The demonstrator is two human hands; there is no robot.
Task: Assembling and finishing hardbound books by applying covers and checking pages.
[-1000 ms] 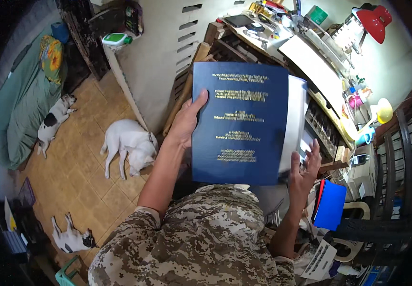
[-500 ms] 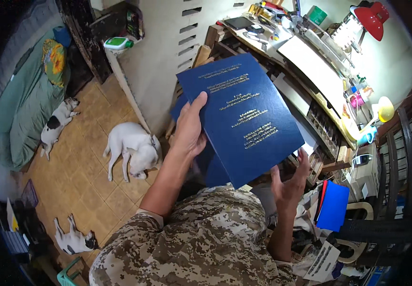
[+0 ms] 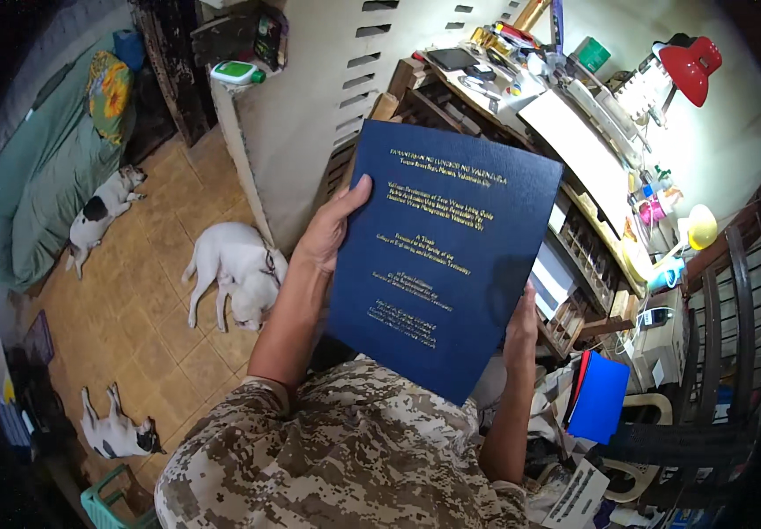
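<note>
A dark blue hardbound book [image 3: 442, 256] with gold lettering is held up in front of my body, its cover facing me and slightly tilted. My left hand [image 3: 332, 225] grips its left edge, the thumb lying on the cover and the fingers hidden behind. At the lower right edge, my right hand [image 3: 521, 331] is closed on the book; most of its fingers are out of sight behind the cover.
Beyond the book stands a cluttered desk [image 3: 565, 123] with a red lamp [image 3: 690, 70]. Blue folders [image 3: 598, 398] lie at right. A white dog [image 3: 230, 269] and two spotted dogs lie on the tiled floor [image 3: 169, 353] at left, near a green-covered bed [image 3: 50, 203].
The book has turned clockwise and come lower, nearer my body. My right hand, formerly spread by its lower corner, has closed on the right edge. My left hand kept its grip.
</note>
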